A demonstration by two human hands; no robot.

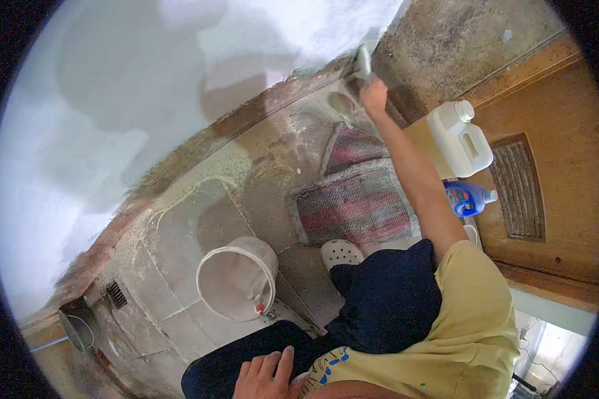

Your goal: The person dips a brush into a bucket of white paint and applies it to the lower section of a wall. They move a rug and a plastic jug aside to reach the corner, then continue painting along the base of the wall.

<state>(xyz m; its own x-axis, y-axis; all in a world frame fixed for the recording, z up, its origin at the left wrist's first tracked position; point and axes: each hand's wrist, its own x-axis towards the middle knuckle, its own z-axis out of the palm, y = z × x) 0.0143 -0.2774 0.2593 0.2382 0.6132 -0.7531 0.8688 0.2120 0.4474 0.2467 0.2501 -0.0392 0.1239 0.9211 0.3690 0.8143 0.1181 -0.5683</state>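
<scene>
My right hand (375, 95) reaches out to the far corner, its fingers wrapped round the lower end of a pale, narrow tool (364, 60). The tool's upper end is at the foot of the white-coated wall (146, 86); its exact kind is hard to make out. My left hand (266, 376) rests on my dark-trousered left leg, fingers stretched out and holding nothing. In front of that leg stands a white bucket (243, 243) with whitish residue inside and a small red spot at its near rim.
A patterned woven mat (353, 206) lies on the stained tile floor beside my clog (341, 253). Along the right stand a large pale jug (456, 143) and a blue bottle (466, 198), near a wooden door (566, 173) with a vent. A dark container (78, 326) lies at far left.
</scene>
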